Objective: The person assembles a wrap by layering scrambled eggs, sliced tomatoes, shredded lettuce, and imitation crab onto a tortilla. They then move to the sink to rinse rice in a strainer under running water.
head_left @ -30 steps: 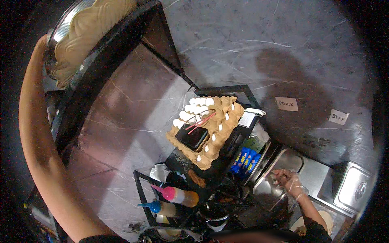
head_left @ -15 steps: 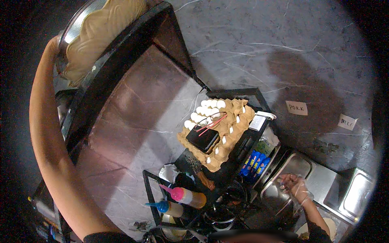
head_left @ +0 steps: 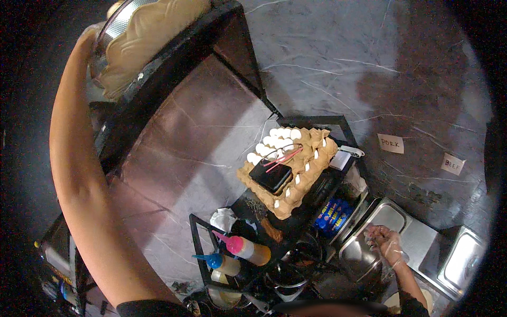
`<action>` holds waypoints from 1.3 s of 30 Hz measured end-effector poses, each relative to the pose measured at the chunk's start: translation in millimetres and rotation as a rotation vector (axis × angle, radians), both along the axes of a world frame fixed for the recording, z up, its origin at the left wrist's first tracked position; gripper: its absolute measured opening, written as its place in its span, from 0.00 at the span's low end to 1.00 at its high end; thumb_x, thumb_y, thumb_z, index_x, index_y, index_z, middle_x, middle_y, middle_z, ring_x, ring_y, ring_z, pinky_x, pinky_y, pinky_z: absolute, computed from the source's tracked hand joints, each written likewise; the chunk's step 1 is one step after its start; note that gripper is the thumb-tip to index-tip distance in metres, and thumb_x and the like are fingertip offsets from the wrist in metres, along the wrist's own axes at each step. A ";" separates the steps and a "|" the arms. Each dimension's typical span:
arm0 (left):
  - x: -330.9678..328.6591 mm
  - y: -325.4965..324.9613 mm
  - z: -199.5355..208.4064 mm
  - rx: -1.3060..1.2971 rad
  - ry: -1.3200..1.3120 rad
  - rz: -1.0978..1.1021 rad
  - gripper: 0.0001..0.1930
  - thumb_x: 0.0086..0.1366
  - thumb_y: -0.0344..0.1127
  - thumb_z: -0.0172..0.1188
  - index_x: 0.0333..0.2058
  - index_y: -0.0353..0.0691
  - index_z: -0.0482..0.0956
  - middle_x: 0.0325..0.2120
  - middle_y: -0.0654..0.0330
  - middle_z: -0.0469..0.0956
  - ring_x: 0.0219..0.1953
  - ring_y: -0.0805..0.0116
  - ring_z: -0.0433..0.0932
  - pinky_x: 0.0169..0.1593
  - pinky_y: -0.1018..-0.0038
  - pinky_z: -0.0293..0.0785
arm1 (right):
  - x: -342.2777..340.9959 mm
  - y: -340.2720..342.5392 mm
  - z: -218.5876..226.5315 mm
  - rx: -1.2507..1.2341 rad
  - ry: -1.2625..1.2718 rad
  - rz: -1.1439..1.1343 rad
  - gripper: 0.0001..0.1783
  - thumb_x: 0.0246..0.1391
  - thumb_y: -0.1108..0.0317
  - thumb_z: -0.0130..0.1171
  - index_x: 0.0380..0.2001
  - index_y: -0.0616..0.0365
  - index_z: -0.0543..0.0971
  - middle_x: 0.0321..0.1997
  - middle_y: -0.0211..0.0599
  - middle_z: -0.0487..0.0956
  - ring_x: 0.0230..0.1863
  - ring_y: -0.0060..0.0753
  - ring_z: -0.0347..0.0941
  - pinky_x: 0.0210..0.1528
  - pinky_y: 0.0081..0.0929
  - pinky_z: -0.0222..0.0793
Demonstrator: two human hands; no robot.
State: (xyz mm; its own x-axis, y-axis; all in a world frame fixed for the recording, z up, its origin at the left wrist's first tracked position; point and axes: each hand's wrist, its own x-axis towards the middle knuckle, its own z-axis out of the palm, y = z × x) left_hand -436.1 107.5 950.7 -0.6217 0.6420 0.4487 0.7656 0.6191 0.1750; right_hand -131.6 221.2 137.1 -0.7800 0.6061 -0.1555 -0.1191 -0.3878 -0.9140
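Observation:
My left arm stretches to the upper left. There my left hand (head_left: 93, 35) is at the outer rim of a round, shiny metal container (head_left: 122, 22) with wavy beige sheets (head_left: 142, 45) along its side. Its fingers are mostly behind the container, so its grip is hidden. My right hand (head_left: 388, 245), in a clear plastic glove, is over a stainless steel pan lid (head_left: 364, 256) at the lower right. Its fingers are curled together, and whatever they may hold is too small to make out.
A black shelf frame (head_left: 174, 63) rises beside my left arm. In the middle, an egg tray (head_left: 296, 198) carries eggs, a black phone (head_left: 270, 176) and glasses. Nearby are squeeze bottles (head_left: 253, 252), blue packets (head_left: 332, 216) and a second steel lid (head_left: 462, 259).
The whole view has shifted a little, mostly to the right. My left hand has slid slightly up along the container's rim. My right hand stays over the steel lid.

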 end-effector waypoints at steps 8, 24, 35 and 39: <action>11.7 -1.1 -8.2 0.003 -0.026 -0.010 0.22 0.66 0.46 0.51 0.53 0.41 0.76 0.47 0.55 0.79 0.44 0.63 0.79 0.50 0.62 0.75 | -1.7 -12.4 0.4 0.184 -0.041 0.026 0.12 0.63 0.71 0.53 0.46 0.64 0.78 0.42 0.36 0.81 0.37 0.28 0.78 0.35 0.23 0.76; -13.9 -0.9 -4.1 -0.015 0.017 -0.039 0.22 0.68 0.47 0.51 0.54 0.42 0.75 0.48 0.57 0.79 0.46 0.64 0.78 0.51 0.64 0.75 | -5.7 -22.5 14.5 0.150 -0.019 0.028 0.11 0.63 0.71 0.52 0.45 0.63 0.78 0.42 0.35 0.81 0.40 0.30 0.78 0.39 0.28 0.76; -35.2 5.8 1.2 0.010 0.057 -0.078 0.22 0.68 0.48 0.50 0.55 0.43 0.74 0.49 0.58 0.78 0.46 0.64 0.78 0.51 0.65 0.75 | -30.0 -21.4 5.3 0.042 -0.018 0.007 0.12 0.64 0.72 0.50 0.44 0.67 0.78 0.42 0.43 0.82 0.39 0.30 0.78 0.39 0.29 0.76; -47.1 17.6 -3.9 0.007 0.058 -0.126 0.22 0.69 0.49 0.50 0.56 0.43 0.74 0.49 0.58 0.78 0.46 0.65 0.77 0.51 0.66 0.75 | -30.6 -18.5 5.0 0.121 -0.066 0.051 0.12 0.64 0.72 0.50 0.45 0.66 0.78 0.40 0.40 0.82 0.40 0.30 0.77 0.41 0.28 0.76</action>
State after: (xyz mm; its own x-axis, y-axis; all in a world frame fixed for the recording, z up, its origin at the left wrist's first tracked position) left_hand -483.2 125.1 946.8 -0.5093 0.7097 0.4868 0.8460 0.5165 0.1322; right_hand -162.1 202.6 142.1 -0.8006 0.5837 -0.1356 -0.0402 -0.2781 -0.9597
